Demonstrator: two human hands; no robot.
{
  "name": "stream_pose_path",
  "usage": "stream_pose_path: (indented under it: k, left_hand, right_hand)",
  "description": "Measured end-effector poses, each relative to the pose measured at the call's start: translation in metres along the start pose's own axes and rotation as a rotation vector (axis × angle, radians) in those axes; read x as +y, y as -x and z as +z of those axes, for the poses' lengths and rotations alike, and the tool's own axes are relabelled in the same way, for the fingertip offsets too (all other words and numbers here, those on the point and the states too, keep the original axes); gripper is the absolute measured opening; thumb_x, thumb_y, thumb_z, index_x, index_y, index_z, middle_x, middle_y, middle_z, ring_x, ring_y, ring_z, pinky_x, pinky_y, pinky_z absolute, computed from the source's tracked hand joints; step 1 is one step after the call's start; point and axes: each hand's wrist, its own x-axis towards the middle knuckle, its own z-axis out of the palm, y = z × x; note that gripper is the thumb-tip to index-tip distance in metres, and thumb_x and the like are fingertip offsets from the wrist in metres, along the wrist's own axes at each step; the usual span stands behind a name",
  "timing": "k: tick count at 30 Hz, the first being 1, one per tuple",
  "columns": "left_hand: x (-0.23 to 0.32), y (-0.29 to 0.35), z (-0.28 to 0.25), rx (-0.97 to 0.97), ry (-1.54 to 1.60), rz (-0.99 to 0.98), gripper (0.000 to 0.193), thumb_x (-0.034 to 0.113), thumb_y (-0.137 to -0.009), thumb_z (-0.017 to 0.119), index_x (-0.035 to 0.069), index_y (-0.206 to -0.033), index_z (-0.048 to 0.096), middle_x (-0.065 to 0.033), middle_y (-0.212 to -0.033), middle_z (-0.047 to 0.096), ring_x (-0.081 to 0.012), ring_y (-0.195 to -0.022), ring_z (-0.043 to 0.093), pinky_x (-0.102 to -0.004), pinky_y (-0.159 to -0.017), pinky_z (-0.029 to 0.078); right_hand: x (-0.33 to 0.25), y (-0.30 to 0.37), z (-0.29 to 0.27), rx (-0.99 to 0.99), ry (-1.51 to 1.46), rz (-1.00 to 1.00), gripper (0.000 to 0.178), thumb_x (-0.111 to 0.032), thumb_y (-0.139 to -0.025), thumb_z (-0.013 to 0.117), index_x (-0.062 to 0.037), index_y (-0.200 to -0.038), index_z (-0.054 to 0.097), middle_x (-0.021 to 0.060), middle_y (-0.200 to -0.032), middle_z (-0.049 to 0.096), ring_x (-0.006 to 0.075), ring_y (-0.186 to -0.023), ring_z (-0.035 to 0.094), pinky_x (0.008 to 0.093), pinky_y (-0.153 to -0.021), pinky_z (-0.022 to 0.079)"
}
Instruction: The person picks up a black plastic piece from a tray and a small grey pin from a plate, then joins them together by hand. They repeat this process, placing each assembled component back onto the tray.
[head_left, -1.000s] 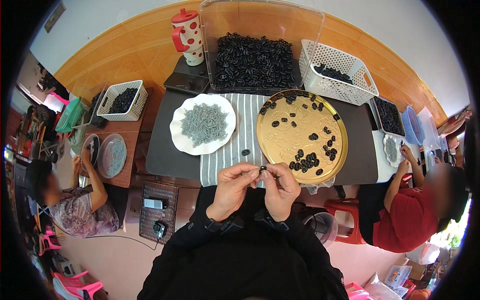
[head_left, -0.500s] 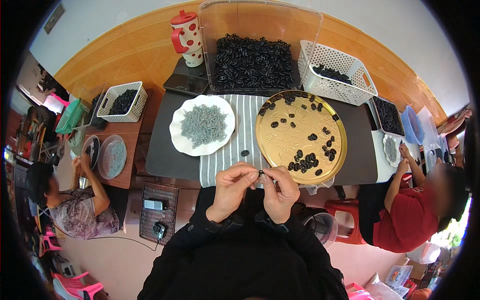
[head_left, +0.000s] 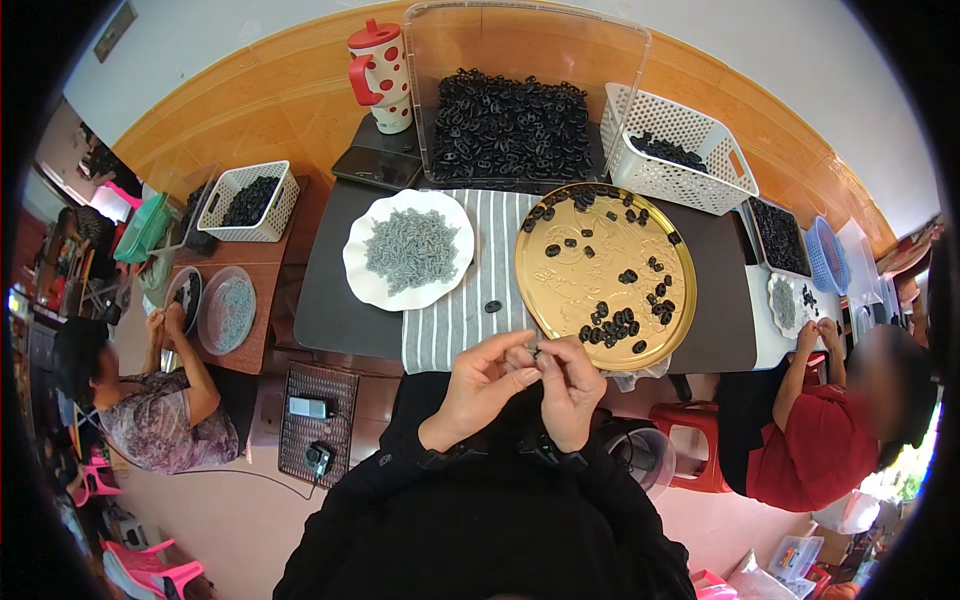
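My left hand (head_left: 478,385) and my right hand (head_left: 573,385) meet in front of my chest, fingertips pinched together on a small black part (head_left: 535,353). Just beyond them lies a round gold tray (head_left: 560,300) with several black parts scattered over it. A single black part (head_left: 492,306) lies on the striped cloth (head_left: 462,320) beside the tray. To the left stands a white plate (head_left: 360,280) heaped with small grey pieces. Both sleeves are black.
At the back stand a clear bin (head_left: 520,40) full of black parts, a white basket (head_left: 690,185) and a red spotted jug (head_left: 383,75). Two other people sit working at side tables, one at left (head_left: 150,420), one at right (head_left: 830,440).
My hands stay joined at the same spot; the fingers have only shifted slightly around the small part.
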Motion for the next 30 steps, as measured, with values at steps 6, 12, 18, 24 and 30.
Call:
stream_pose_path:
  k: [6, 12, 18, 24, 30]
  left_hand:
    - [0.014, -0.018, -0.018, 0.037, -0.626, 0.113, 0.024, 0.005, -0.080, 0.069, -0.005, -0.101, 0.065, -0.0127, -0.084, 0.059, -0.0213, -0.080, 0.061, -0.0272, -0.068, 0.048]
    - [0.015, -0.055, 0.007, -0.117, -1.107, 0.417, 0.013, 0.001, -0.077, 0.064, -0.002, -0.090, 0.066, -0.0136, -0.083, 0.058, -0.0302, -0.077, 0.055, -0.0371, -0.067, 0.045]
    - [0.003, -0.076, 0.043, -0.213, -1.273, 0.424, 0.012, 0.007, -0.073, 0.069, 0.000, -0.083, 0.065, -0.0133, -0.077, 0.055, -0.0321, -0.079, 0.051, -0.0412, -0.069, 0.043]
    - [-0.021, -0.079, 0.043, -0.291, -1.240, 0.346, 0.013, 0.004, -0.071, 0.069, 0.000, -0.082, 0.064, -0.0144, -0.081, 0.055, -0.0337, -0.085, 0.053, -0.0403, -0.074, 0.045]
    - [-0.021, -0.083, 0.031, -0.270, -1.090, 0.376, 0.015, -0.002, -0.070, 0.067, -0.001, -0.084, 0.063, -0.0131, -0.079, 0.059, -0.0336, -0.078, 0.057, -0.0393, -0.069, 0.047]
  right_hand:
    - [0.004, 0.001, -0.023, 0.126, -0.347, 0.204, 0.027, 0.014, -0.082, 0.056, 0.0068, -0.107, 0.062, 0.0044, -0.088, 0.057, 0.0091, -0.078, 0.055, 0.0206, -0.069, 0.044]
    - [0.002, -0.010, -0.060, 0.380, -0.362, 0.189, 0.028, 0.014, -0.079, 0.059, 0.0069, -0.106, 0.063, 0.0031, -0.090, 0.058, 0.0079, -0.081, 0.053, 0.0190, -0.075, 0.042]
    - [0.009, -0.004, -0.072, 0.386, -0.324, 0.182, 0.027, 0.012, -0.080, 0.059, 0.0062, -0.106, 0.063, 0.0048, -0.094, 0.059, 0.0084, -0.082, 0.053, 0.0193, -0.076, 0.042]
    - [0.005, -0.004, -0.070, 0.342, -0.343, 0.194, 0.025, 0.012, -0.081, 0.058, 0.0061, -0.105, 0.062, 0.0041, -0.092, 0.056, 0.0086, -0.082, 0.052, 0.0198, -0.076, 0.041]
    - [0.008, -0.005, -0.065, 0.293, -0.314, 0.182, 0.024, 0.011, -0.082, 0.058, 0.0060, -0.104, 0.062, 0.0034, -0.092, 0.056, 0.0085, -0.081, 0.052, 0.0200, -0.073, 0.041]
